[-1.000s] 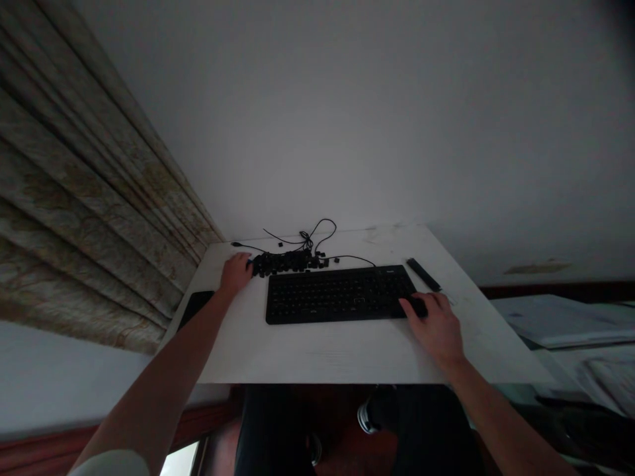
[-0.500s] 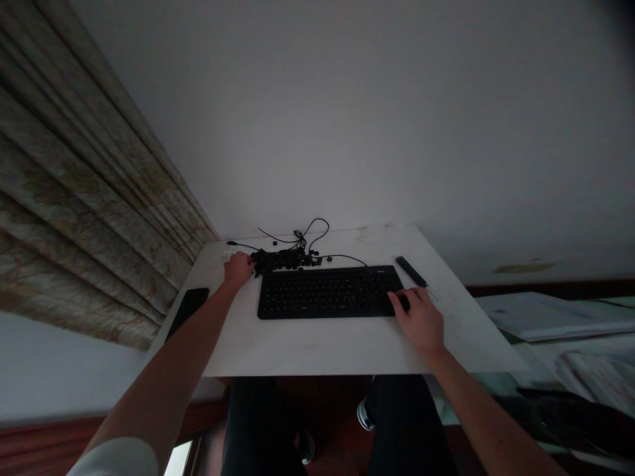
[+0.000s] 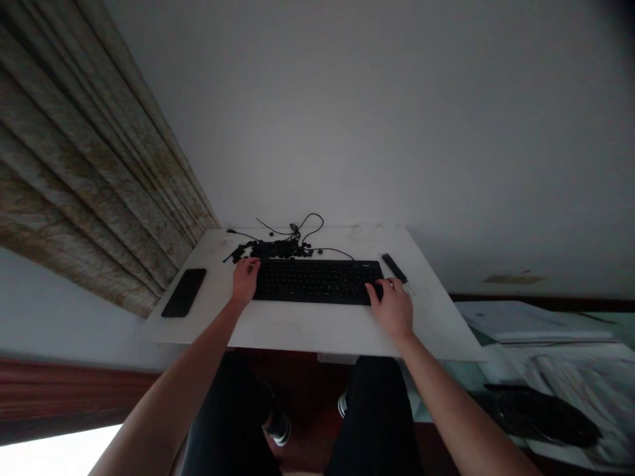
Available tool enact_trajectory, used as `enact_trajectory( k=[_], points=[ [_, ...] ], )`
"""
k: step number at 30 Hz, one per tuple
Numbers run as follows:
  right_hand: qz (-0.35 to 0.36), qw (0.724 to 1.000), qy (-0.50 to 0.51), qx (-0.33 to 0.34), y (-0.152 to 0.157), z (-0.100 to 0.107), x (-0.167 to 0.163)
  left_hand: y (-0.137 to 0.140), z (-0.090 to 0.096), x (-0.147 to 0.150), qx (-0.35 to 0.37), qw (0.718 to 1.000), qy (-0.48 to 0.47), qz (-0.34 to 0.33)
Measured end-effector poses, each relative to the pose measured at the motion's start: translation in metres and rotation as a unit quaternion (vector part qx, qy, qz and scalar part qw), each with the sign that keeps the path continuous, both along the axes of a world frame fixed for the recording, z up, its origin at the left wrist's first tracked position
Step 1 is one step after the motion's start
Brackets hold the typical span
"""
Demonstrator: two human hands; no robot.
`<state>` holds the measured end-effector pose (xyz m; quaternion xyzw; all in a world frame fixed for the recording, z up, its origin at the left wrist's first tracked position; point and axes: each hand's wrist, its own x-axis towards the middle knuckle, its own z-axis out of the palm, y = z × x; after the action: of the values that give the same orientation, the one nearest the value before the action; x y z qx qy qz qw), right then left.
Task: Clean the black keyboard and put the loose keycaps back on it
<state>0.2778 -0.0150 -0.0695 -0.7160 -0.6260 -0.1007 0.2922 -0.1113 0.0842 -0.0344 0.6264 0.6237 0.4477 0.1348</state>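
From the head view, both ends of the long black plastic keyboard are attended to; it lies flat on the white rectangular table. The left hand has its fingers together at the keyboard's upper left corner; the right hand curls over its right end, thumb apart from the fingers. Whether either actually grips, I cannot tell from here. Just behind sits a loose heap of small black square keycaps, a thin black cable looped beyond it.

To my eye, the step in hand is steadying or squaring up the keyboard; any shift from here would call for even pressure at both ends, without nudging the heap.

Half a second ago the left hand was at the heap's left edge; now it has come to the keyboard, while the right remains at its end.
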Motion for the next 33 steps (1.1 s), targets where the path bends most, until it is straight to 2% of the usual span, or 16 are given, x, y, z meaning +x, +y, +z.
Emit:
enact_trajectory(
  k=[4,8,11,13,18,21,25,27,30,33],
  points=[
    [0.003,1.000,0.013,0.012,0.000,0.000,0.001,-0.039,-0.009,0.028,-0.002,0.998,-0.006,-0.066],
    [0.056,0.996,0.036,0.067,-0.007,0.002,-0.005,-0.059,-0.014,0.049,-0.004,0.994,-0.031,-0.102],
    [0.126,0.987,0.047,0.086,-0.014,0.005,-0.030,-0.067,-0.016,0.061,-0.014,0.993,-0.050,-0.105],
    [0.177,0.980,0.053,0.074,-0.016,0.007,-0.059,-0.071,-0.017,0.066,-0.023,0.992,-0.059,-0.105],
    [0.235,0.970,0.048,0.046,-0.009,0.011,-0.127,-0.076,-0.013,0.069,-0.036,0.990,-0.075,-0.116],
    [0.248,0.968,0.033,0.033,-0.005,0.011,-0.140,-0.078,-0.011,0.068,-0.052,0.987,-0.089,-0.122],
    [0.258,0.966,0.010,0.022,-0.007,0.009,-0.136,-0.079,-0.011,0.067,-0.065,0.983,-0.100,-0.138],
    [0.250,0.968,0.005,0.020,-0.008,0.008,-0.135,-0.079,-0.012,0.062,-0.035,0.989,-0.072,-0.128],
    [0.214,0.976,0.018,0.026,-0.007,0.007,-0.135,-0.076,-0.017,0.047,0.028,0.998,0.018,-0.046],
    [0.179,0.982,0.039,0.038,-0.005,0.004,-0.135,-0.069,-0.024,0.028,0.037,0.998,0.057,0.010]
  ],
)
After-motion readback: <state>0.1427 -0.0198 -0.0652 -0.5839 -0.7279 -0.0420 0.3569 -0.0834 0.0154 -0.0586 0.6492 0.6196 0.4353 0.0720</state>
